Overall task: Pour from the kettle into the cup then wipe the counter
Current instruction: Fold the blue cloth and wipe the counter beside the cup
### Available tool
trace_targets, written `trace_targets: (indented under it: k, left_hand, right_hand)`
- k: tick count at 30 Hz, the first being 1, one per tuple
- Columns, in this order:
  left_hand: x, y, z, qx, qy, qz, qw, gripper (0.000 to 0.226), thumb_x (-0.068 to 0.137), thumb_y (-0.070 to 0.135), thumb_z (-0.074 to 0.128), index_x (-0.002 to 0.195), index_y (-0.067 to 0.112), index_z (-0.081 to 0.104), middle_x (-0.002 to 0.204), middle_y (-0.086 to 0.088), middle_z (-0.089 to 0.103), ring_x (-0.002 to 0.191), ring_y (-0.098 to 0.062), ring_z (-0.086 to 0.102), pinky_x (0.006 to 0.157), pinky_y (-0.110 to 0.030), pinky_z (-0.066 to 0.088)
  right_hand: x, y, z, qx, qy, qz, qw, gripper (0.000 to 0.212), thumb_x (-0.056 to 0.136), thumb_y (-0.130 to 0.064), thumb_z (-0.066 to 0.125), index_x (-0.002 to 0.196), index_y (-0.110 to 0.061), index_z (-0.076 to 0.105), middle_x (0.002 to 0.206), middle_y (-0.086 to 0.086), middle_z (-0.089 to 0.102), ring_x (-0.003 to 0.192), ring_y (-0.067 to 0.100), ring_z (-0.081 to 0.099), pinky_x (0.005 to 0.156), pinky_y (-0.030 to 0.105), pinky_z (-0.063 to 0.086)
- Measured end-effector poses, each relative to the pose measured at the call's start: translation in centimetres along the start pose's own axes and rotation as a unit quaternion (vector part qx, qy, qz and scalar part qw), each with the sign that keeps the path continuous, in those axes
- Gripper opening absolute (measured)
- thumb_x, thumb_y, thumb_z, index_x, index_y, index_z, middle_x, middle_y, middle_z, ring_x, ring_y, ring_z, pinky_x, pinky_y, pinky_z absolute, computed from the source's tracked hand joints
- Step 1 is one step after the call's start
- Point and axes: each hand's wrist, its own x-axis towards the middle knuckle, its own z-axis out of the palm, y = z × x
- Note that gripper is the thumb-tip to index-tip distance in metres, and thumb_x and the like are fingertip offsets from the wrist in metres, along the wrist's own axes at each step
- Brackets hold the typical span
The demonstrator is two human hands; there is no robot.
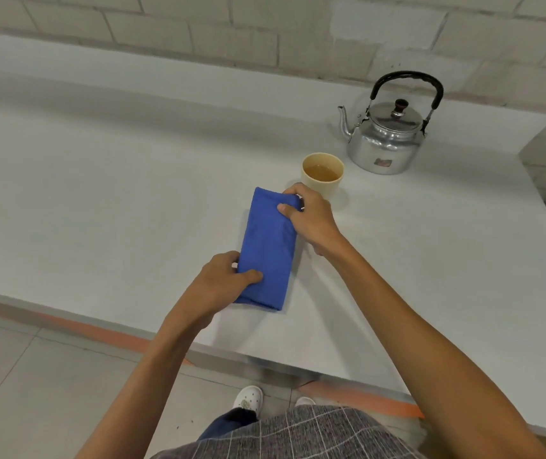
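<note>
A folded blue cloth [266, 250] lies lengthwise on the white counter [106, 200]. My left hand [222, 283] pinches its near end, thumb on top. My right hand [311, 217] grips the far right corner of the cloth. Just beyond my right hand stands a cream cup [323, 173] holding amber liquid. A shiny metal kettle [387, 137] with a black arched handle and lid knob sits upright behind the cup to the right, spout pointing left.
A pale brick wall [265, 31] runs along the back of the counter. The counter's right edge [543, 180] lies past the kettle. The front edge is close to my body, with tiled floor and an orange stripe [92, 329] below.
</note>
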Motion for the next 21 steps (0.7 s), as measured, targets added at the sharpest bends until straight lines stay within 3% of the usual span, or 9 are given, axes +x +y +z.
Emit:
trace_targets:
  k: [6,11,15,18,21]
  left_hand:
    - [-0.2,1.0,3.3,-0.036,-0.065,0.007,0.997,0.024,0.087,0.027,0.063,0.107,0.020,0.053,0.099,0.003,0.064,0.087,-0.012,0.064,0.062,-0.018,0.048]
    - [0.4,0.5,6.0,0.011,-0.081,-0.011,0.997,0.030,0.086,0.028,0.063,0.110,0.015,0.051,0.111,-0.005,0.064,0.096,-0.022,0.063,0.072,-0.025,0.051]
    - [0.7,0.1,7.1,0.020,-0.088,-0.024,0.996,0.033,0.084,0.026,0.066,0.110,0.011,0.052,0.112,-0.010,0.065,0.095,-0.026,0.066,0.076,-0.031,0.057]
    - [0.9,0.0,7.0,0.089,-0.079,-0.007,0.993,0.038,0.084,0.034,0.065,0.112,0.010,0.053,0.106,-0.009,0.066,0.090,-0.024,0.066,0.074,-0.030,0.054]
    - [0.5,0.0,5.9,0.201,-0.011,0.034,0.979,0.042,0.086,0.051,0.055,0.100,0.012,0.059,0.087,-0.009,0.071,0.076,-0.024,0.069,0.075,-0.035,0.055]
  right_hand:
    - [-1.6,2.1,-3.2,-0.033,0.044,-0.001,0.998,0.009,0.092,-0.008,0.056,0.098,-0.003,0.057,0.088,0.000,0.058,0.072,0.006,0.051,0.062,0.007,0.038]
    - [-2.8,4.7,-3.1,-0.092,0.065,0.016,0.993,0.009,0.093,-0.008,0.053,0.101,-0.003,0.055,0.098,0.014,0.061,0.088,0.023,0.055,0.077,0.027,0.045]
    - [-3.6,6.4,-2.4,-0.125,0.075,0.014,0.989,0.011,0.095,-0.008,0.049,0.104,-0.009,0.056,0.103,0.013,0.056,0.092,0.022,0.052,0.077,0.024,0.039]
    - [-3.8,7.0,-1.6,-0.210,0.083,0.009,0.974,0.019,0.095,-0.008,0.047,0.112,-0.010,0.055,0.110,0.013,0.051,0.103,0.026,0.047,0.083,0.029,0.040]
    - [-4.1,6.6,-0.5,-0.315,0.155,-0.009,0.936,0.036,0.093,-0.010,0.052,0.128,-0.014,0.047,0.128,0.011,0.044,0.113,0.026,0.038,0.087,0.032,0.038]
